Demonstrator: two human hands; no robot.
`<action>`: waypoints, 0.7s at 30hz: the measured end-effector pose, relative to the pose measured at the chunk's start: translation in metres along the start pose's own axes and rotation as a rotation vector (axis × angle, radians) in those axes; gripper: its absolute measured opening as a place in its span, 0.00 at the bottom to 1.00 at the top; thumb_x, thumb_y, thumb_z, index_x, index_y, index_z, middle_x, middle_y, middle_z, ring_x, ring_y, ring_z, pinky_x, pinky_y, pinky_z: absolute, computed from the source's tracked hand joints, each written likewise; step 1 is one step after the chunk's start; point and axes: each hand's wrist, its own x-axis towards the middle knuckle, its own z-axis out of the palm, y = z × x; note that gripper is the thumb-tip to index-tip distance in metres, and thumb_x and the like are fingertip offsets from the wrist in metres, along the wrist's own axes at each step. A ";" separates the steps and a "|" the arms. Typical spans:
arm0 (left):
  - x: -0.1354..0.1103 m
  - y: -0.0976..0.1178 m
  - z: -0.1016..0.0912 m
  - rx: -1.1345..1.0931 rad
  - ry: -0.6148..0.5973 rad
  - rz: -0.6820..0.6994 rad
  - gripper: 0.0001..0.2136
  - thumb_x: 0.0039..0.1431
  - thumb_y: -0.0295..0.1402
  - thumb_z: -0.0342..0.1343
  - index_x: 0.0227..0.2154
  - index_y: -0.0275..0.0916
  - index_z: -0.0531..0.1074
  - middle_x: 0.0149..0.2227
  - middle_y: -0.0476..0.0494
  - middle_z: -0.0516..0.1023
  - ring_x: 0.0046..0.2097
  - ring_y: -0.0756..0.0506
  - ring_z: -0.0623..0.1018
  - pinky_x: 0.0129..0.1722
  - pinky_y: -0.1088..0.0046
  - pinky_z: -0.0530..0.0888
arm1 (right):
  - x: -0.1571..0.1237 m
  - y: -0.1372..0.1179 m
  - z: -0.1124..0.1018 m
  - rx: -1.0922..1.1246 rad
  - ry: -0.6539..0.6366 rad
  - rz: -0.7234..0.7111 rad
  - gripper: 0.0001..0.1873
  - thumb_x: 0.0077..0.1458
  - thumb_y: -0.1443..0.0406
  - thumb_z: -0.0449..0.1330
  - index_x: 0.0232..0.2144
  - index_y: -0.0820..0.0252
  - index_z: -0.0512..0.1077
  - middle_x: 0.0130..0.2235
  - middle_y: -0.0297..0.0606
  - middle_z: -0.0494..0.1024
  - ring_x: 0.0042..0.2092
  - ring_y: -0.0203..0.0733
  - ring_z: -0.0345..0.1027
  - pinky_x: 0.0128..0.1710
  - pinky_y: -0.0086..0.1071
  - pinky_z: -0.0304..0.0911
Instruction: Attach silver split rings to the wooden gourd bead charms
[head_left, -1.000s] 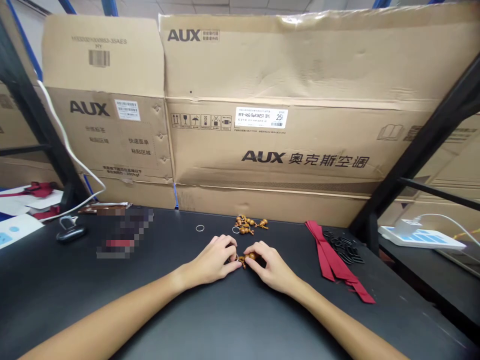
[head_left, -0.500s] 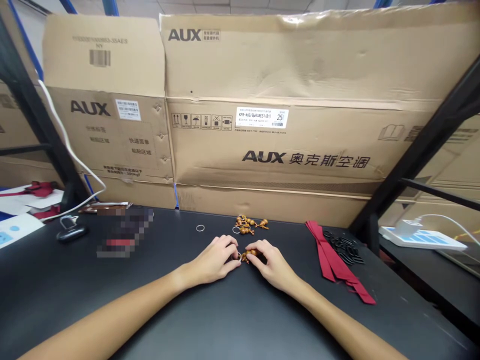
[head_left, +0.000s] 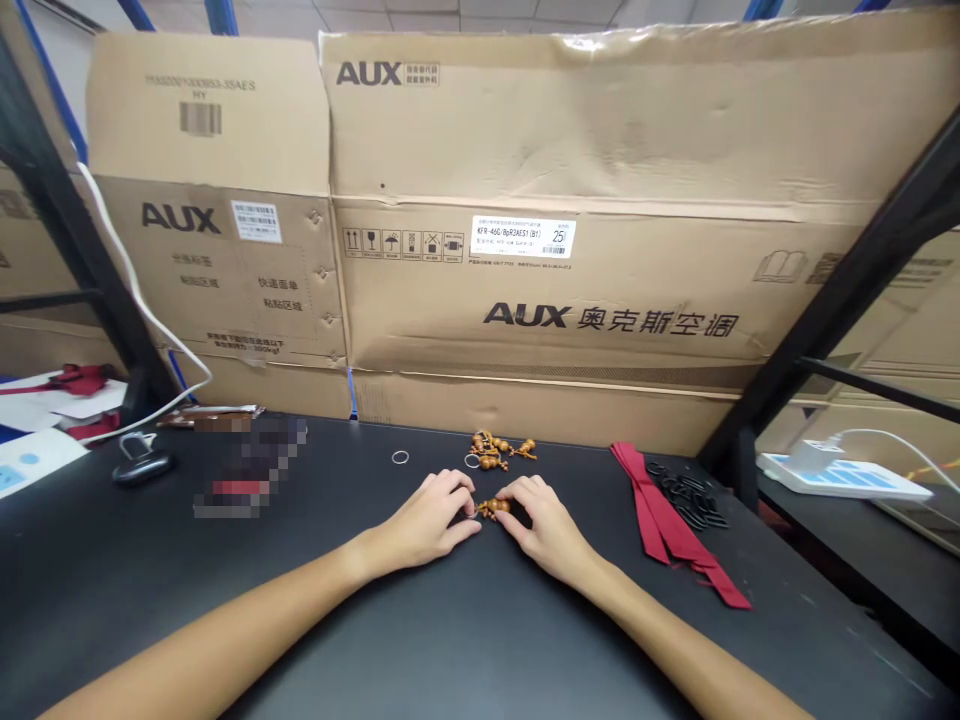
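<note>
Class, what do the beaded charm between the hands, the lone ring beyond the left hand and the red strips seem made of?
Beaded charm: probably glossy wood, orange-brown with small highlights; plastic is possible.
Lone ring: likely smooth metal, thin and silvery.
Red strips: apparently matte fabric, with what look like loose threads.

Black tabletop (head_left: 450, 640), faintly scuffed toward its right side. Near the far edge lie a loose metal ring (head_left: 400, 463) and a cluster of brown gourd-shaped charms (head_left: 500, 445). At right, red straps (head_left: 654, 500) lie beside a heap of small black pieces (head_left: 690, 495); at left rest a black device (head_left: 142, 465) and a pixelated object (head_left: 255, 465).
</note>
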 end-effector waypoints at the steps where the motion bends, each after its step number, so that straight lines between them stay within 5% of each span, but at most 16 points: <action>1: 0.000 0.000 0.001 0.000 0.005 -0.003 0.04 0.62 0.33 0.54 0.34 0.39 0.69 0.46 0.42 0.69 0.47 0.43 0.70 0.49 0.63 0.68 | 0.000 -0.001 -0.001 0.013 -0.012 -0.024 0.04 0.60 0.64 0.55 0.35 0.57 0.70 0.37 0.40 0.74 0.39 0.45 0.64 0.41 0.40 0.61; 10: 0.002 0.000 0.000 -0.018 -0.004 0.007 0.06 0.64 0.29 0.49 0.33 0.39 0.69 0.45 0.42 0.69 0.47 0.44 0.70 0.50 0.64 0.68 | 0.000 -0.003 -0.001 -0.042 0.015 0.031 0.03 0.59 0.64 0.56 0.33 0.56 0.69 0.36 0.39 0.73 0.40 0.46 0.63 0.40 0.40 0.60; 16: 0.001 -0.001 0.001 -0.009 0.009 -0.014 0.05 0.64 0.31 0.50 0.33 0.39 0.69 0.46 0.42 0.69 0.47 0.43 0.70 0.50 0.62 0.68 | -0.002 -0.006 -0.003 0.087 -0.031 -0.100 0.02 0.59 0.66 0.57 0.36 0.56 0.69 0.40 0.40 0.72 0.42 0.45 0.63 0.44 0.40 0.62; 21: 0.001 -0.002 0.001 0.000 0.008 -0.002 0.06 0.64 0.28 0.48 0.33 0.39 0.69 0.46 0.42 0.69 0.46 0.44 0.70 0.48 0.63 0.68 | 0.000 -0.004 -0.002 0.003 0.032 -0.010 0.01 0.58 0.65 0.57 0.34 0.57 0.69 0.38 0.41 0.72 0.42 0.48 0.62 0.43 0.43 0.62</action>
